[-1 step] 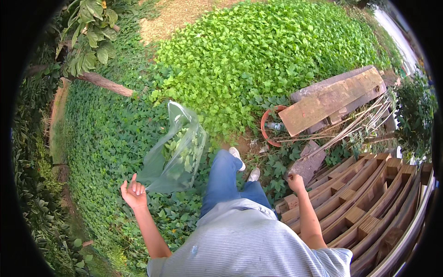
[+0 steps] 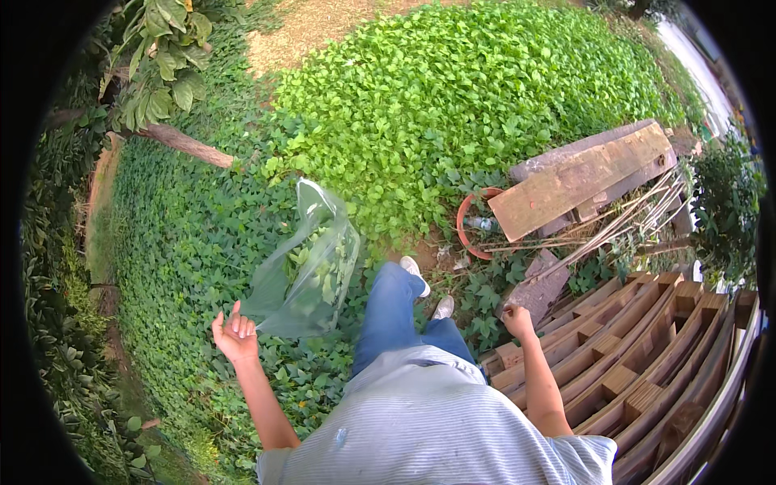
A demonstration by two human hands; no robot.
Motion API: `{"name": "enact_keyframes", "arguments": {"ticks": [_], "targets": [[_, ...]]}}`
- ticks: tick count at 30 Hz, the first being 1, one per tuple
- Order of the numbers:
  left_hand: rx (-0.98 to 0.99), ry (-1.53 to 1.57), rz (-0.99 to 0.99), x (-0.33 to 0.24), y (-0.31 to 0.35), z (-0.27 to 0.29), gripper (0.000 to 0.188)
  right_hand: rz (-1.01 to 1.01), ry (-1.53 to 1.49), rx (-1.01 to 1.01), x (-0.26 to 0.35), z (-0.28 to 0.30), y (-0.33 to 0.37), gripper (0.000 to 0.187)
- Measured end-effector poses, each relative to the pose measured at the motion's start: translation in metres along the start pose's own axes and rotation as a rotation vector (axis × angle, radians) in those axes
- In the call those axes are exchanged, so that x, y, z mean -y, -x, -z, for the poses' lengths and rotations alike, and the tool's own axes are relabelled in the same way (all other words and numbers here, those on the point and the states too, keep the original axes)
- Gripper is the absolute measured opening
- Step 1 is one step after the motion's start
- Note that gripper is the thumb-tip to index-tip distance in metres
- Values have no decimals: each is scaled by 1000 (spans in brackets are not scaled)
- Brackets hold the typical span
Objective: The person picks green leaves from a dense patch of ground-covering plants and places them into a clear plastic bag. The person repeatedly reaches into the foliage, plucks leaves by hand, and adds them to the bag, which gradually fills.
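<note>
A clear plastic bag [image 2: 279, 287] spreads out from my left hand [image 2: 236, 335], its near corner drawn to a point at the fingers. That hand is partly curled on the bag's edge, with some fingers lifted apart. Green leaves [image 2: 317, 267] show through the film; I cannot tell whether they lie inside or behind it. On the right, my right hand [image 2: 519, 321] is closed in a fist beside a grey slab [image 2: 543, 284]. What it holds, if anything, is hidden.
Low green plants [image 2: 453, 97] cover much of the ground. A wooden board [image 2: 582, 179], thin sticks [image 2: 626, 217] and an orange-rimmed pot [image 2: 462, 226] lie at the right. Stacked wooden slats [image 2: 614, 352] stand beside my right arm. A tree branch [image 2: 190, 145] reaches in from the left.
</note>
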State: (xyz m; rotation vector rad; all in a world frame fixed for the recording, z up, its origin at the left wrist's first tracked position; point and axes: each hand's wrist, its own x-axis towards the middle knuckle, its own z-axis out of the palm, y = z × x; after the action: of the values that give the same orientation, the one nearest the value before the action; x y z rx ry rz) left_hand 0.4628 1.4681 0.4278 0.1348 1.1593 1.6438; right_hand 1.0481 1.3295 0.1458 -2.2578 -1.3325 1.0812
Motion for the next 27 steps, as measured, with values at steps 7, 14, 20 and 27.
{"name": "enact_keyframes", "arguments": {"ticks": [7, 14, 20, 27], "targets": [[36, 129, 132, 41, -57, -8, 16, -211, 156, 36, -73, -33, -17, 22], [-222, -30, 103, 40, -68, 37, 35, -841, 22, 770, -44, -63, -78, 22], [-419, -110, 105, 38, -81, 33, 35, -98, 132, 249, 143, -28, -214, 23], [-531, 41, -1, 70, -47, 45, 31, 426, 414, 213, 237, -36, -366, 25]]}}
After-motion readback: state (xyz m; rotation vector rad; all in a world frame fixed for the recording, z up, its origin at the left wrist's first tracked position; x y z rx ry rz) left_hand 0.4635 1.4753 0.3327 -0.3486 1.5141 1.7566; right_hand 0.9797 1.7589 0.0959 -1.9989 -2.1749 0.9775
